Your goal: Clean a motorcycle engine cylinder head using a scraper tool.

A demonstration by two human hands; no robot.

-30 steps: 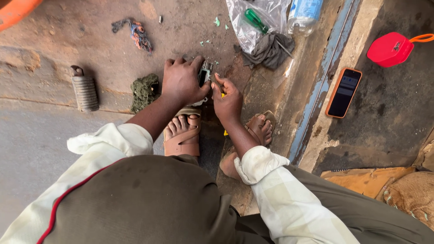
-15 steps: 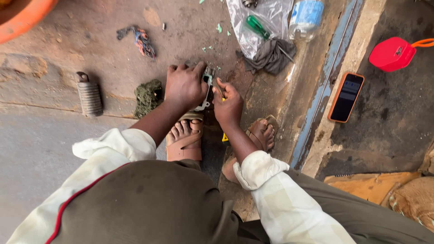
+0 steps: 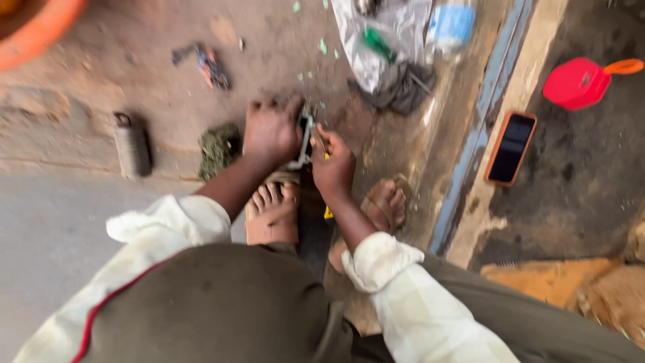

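The view is blurred. My left hand presses down on a small grey metal part that rests on the dirty ground just beyond my sandalled feet. My right hand is closed around a thin tool with a yellow handle, whose tip meets the right side of the metal part. The part is mostly hidden between the two hands.
A coiled spring and a green rag lie to the left. A plastic bag with a green screwdriver, a grey cloth and a bottle are beyond. A phone and a red case lie right of a blue rail.
The head camera has shaken and the picture is now blurred. Both hands stay on the metal part, the right hand having shifted slightly closer to it. The phone's screen looks dark now.
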